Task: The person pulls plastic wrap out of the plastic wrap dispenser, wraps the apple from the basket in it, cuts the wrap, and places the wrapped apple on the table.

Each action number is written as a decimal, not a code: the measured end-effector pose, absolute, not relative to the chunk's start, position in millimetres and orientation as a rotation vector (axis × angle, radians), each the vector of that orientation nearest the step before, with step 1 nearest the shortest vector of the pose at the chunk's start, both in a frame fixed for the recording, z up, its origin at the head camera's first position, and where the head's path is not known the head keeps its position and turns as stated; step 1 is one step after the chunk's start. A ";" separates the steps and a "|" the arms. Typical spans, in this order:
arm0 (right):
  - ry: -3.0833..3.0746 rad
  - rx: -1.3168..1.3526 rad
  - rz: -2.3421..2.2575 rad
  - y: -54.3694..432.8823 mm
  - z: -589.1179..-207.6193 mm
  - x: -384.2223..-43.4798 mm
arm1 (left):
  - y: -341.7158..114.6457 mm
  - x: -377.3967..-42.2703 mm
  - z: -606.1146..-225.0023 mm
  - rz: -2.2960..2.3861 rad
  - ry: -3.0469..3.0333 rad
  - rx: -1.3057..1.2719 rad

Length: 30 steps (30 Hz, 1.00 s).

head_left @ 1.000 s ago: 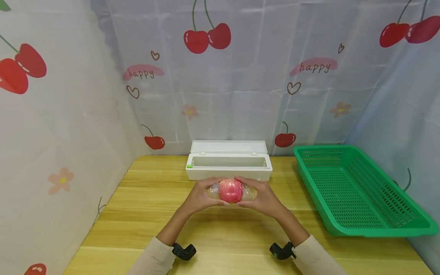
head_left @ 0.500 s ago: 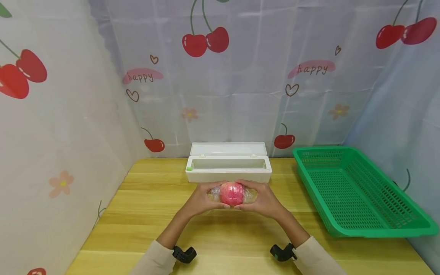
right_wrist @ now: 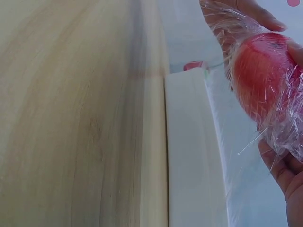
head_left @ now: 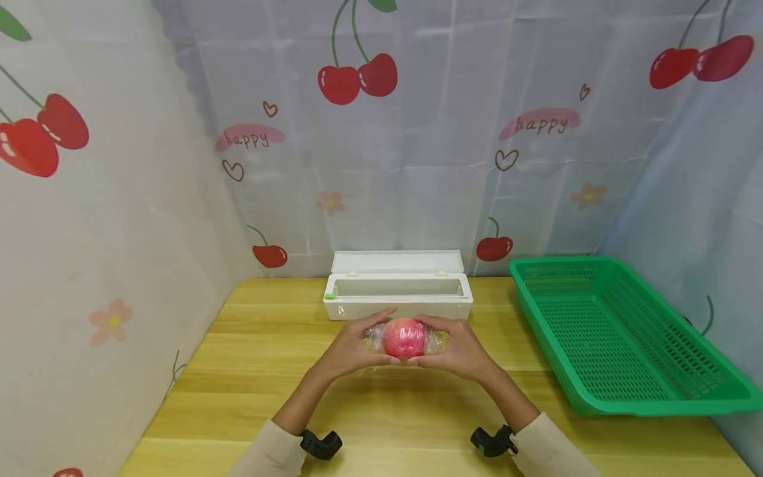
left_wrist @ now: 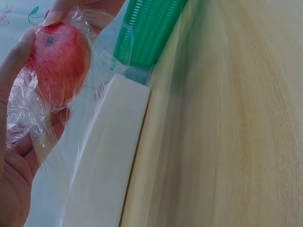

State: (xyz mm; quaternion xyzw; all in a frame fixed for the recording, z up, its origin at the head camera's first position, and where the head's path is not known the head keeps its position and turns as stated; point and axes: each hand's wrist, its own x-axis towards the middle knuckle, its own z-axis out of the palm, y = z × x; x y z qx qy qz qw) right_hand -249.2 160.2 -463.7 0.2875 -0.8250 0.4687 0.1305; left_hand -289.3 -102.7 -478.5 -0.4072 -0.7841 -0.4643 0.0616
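On my feed, the left hand (head_left: 348, 348) at 9 o'clock and the right hand (head_left: 467, 350) at 3 o'clock pinch the apple (head_left: 405, 338) between them. I judge it mostly wrapped: clear film (head_left: 434, 341) covers it, though the bunched ends look unsmoothed. Beyond, the green basket (head_left: 605, 351) sits at 3 o'clock; the white box (head_left: 414, 309), lid (head_left: 397, 262) raised, at 12.

Red apple (head_left: 405, 338), w/ crinkled clear film (left_wrist: 21, 106), held btwn hands (head_left: 350, 348) (head_left: 462, 349)
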 end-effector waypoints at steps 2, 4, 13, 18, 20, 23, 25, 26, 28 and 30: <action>-2.403 0.826 1.377 160.1 -464.7 -249.4 | -102.9 -288.9 -478.7 -1.389 -2.341 -1.250; -2.409 0.812 1.382 160.1 -465.0 -249.3 | -102.9 -288.1 -477.0 -1.375 -2.304 -1.275; -2.414 0.781 1.442 161.3 -463.2 -249.6 | -100.4 -285.1 -468.1 -1.309 -2.181 -1.353; -2.413 0.773 1.496 162.6 -463.2 -251.6 | -98.3 -286.5 -467.4 -1.284 -2.178 -1.376; -2.419 0.762 1.516 163.2 -463.6 -251.9 | -97.9 -287.5 -467.6 -1.278 -2.166 -1.397; -2.437 0.735 1.540 163.9 -464.8 -252.1 | -97.4 -285.4 -464.6 -1.270 -2.150 -1.422; -2.458 0.705 1.562 164.3 -464.9 -252.0 | -96.6 -284.8 -464.6 -1.254 -2.144 -1.434; -2.463 0.695 1.574 164.6 -464.9 -251.9 | -96.5 -284.8 -465.1 -1.242 -2.146 -1.435; -2.467 0.680 1.598 165.2 -464.4 -251.4 | -95.9 -284.8 -465.7 -1.218 -2.155 -1.437; -2.471 0.669 1.624 165.5 -463.6 -251.0 | -96.1 -287.4 -469.4 -1.195 -2.159 -1.442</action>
